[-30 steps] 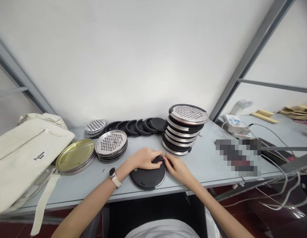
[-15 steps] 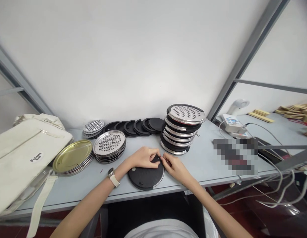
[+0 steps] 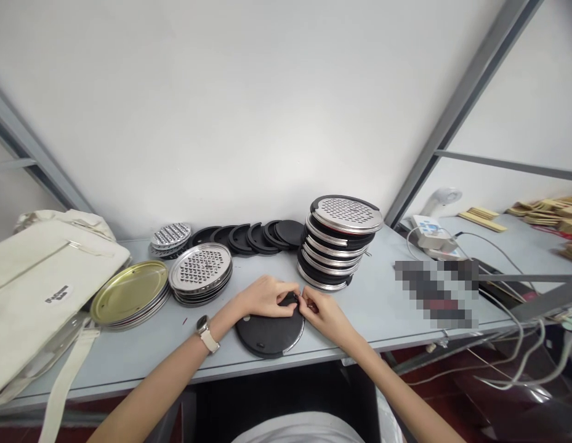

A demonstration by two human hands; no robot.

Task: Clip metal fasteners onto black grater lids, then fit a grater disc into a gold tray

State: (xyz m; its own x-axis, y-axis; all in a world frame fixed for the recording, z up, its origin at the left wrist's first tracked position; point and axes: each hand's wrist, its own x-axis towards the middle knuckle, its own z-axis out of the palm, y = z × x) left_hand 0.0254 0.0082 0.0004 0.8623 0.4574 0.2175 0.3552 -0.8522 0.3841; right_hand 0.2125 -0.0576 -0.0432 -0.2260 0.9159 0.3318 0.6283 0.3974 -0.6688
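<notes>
A black round disc (image 3: 269,335) lies flat near the table's front edge, with a strip of silver rim showing at its lower right. My left hand (image 3: 269,295), a watch on its wrist, curls over the disc's far edge with thumb and forefinger bent in. Against the disc's upper right edge, my right hand (image 3: 320,307) has its fingertips pinched together. The two hands' fingertips meet there, and whatever small part lies between them is too small to make out. Behind my right hand rises a tall stack of black-rimmed graters (image 3: 345,215).
On the left are a stack of perforated grater plates (image 3: 202,267), gold round lids (image 3: 131,292) and a cream bag (image 3: 31,289). Several black discs (image 3: 242,239) lie along the wall. Small silver graters (image 3: 171,235) sit back left. Cables and a white device (image 3: 431,231) are at right.
The view has shifted slightly. Both hands stay at the disc's upper right edge, their fingertips closer together over the small spot there.
</notes>
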